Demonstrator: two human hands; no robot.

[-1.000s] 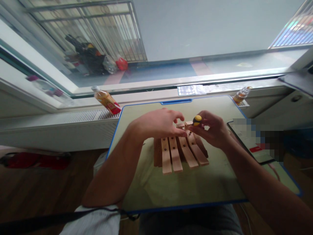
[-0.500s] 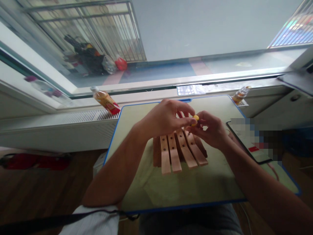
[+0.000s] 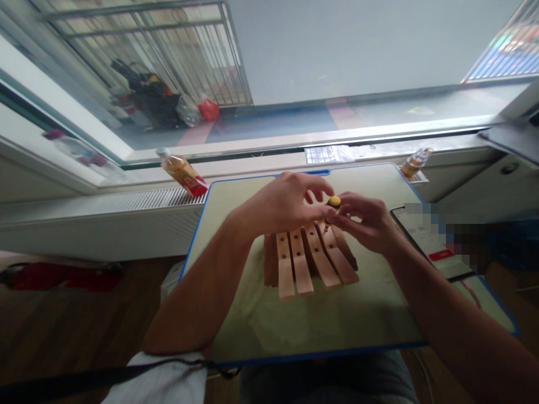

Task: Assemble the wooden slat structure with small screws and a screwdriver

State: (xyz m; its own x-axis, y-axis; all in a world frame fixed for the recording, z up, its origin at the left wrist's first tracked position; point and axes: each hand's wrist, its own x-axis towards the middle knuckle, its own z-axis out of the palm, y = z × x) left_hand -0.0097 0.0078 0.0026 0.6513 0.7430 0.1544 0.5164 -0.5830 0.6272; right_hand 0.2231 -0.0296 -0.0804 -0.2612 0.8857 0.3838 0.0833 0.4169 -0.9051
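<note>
A fan of several pale wooden slats (image 3: 309,261) with small holes lies on the green blue-edged board (image 3: 311,325). My right hand (image 3: 364,224) pinches a small tool with a yellow and black knob (image 3: 334,201) over the far ends of the slats. My left hand (image 3: 284,205) hovers just left of it, fingers curled, thumb and forefinger pinched at the tool's tip beside my right fingertips. What the left fingers grip, if anything, is too small to make out.
Two drink bottles lie on the sill: one (image 3: 182,170) at the board's far left corner, one (image 3: 415,163) at its far right. A dark tablet with a paper (image 3: 433,247) rests on the right. A radiator grille (image 3: 138,199) and window run behind.
My left hand rose from the slats to meet my right hand at the yellow knobbed tool. The right hand shifted slightly up and left, and the knob now shows between the fingers.
</note>
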